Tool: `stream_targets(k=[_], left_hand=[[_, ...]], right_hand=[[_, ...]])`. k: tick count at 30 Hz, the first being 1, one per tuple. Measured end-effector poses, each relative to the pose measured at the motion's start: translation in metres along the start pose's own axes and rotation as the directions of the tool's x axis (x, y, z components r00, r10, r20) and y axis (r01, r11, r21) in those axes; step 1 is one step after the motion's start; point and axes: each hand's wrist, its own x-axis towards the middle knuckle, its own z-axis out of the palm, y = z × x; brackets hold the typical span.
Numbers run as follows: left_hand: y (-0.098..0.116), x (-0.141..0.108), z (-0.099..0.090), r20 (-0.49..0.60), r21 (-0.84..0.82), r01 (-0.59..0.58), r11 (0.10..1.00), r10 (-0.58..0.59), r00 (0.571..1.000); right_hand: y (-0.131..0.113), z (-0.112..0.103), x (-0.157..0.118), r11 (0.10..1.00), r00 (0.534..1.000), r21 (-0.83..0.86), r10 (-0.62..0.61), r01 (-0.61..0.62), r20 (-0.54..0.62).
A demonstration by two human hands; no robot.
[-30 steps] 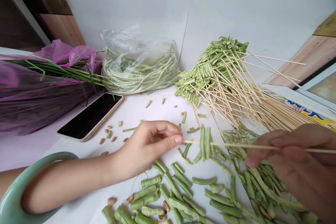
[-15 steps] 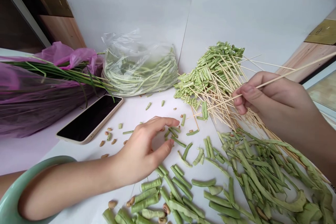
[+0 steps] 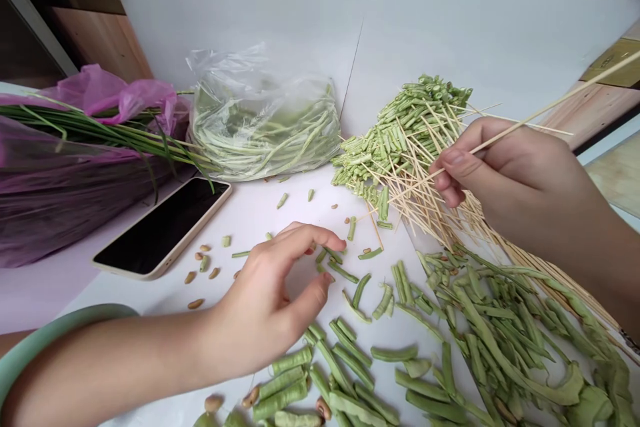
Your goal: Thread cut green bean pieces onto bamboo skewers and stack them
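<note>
Head view, from my remote post: the right hand (image 3: 520, 187) pinches a thin pale bamboo skewer (image 3: 545, 110) between thumb and fingertips; it is light and stiff, best held near one end. The left hand (image 3: 265, 300) hovers, fingers spread, just short of short green bean pieces (image 3: 345, 271), likely soft, best taken mid-length.
</note>
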Motion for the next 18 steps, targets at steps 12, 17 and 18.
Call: stream_targets(k=[12,17,18], left_hand=[[0.000,-0.004,-0.001,-0.046,-0.061,-0.041,0.997,0.038,0.998],[0.000,-0.002,0.000,-0.047,-0.066,-0.036,0.997,0.033,0.998],[0.001,-0.002,0.000,-0.050,-0.065,-0.043,0.997,0.040,0.998]], right_hand=[[-0.016,0.003,0.008,0.999,1.000,-0.042,0.016,-0.016,0.021],[-0.015,0.005,0.009,0.999,0.999,-0.039,-0.014,0.016,0.045],[-0.015,0.005,0.009,0.999,0.999,-0.036,-0.014,0.016,0.044]])
